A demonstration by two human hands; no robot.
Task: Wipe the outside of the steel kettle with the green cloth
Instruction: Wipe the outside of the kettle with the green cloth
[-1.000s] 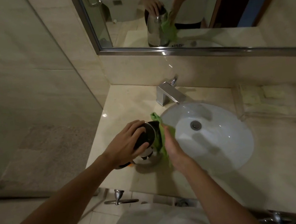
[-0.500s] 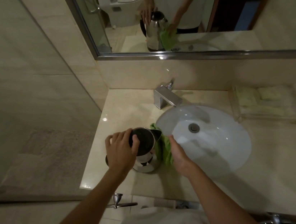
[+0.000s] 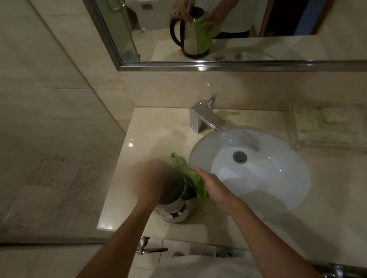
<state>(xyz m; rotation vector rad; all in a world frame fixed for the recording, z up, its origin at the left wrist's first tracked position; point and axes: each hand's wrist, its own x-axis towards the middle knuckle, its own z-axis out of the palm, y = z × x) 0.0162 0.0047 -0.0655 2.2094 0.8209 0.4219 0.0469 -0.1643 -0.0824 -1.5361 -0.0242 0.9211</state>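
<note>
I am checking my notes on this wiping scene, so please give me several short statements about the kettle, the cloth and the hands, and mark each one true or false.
1. The right hand presses the green cloth against the side of the steel kettle. True.
2. The kettle stands inside the sink. False: it stands on the counter, left of the sink.
3. The left hand is at the top of the kettle. True.
4. Water runs from the faucet. False: no stream is visible.
5. The mirror shows the kettle with a black handle. True.
</note>
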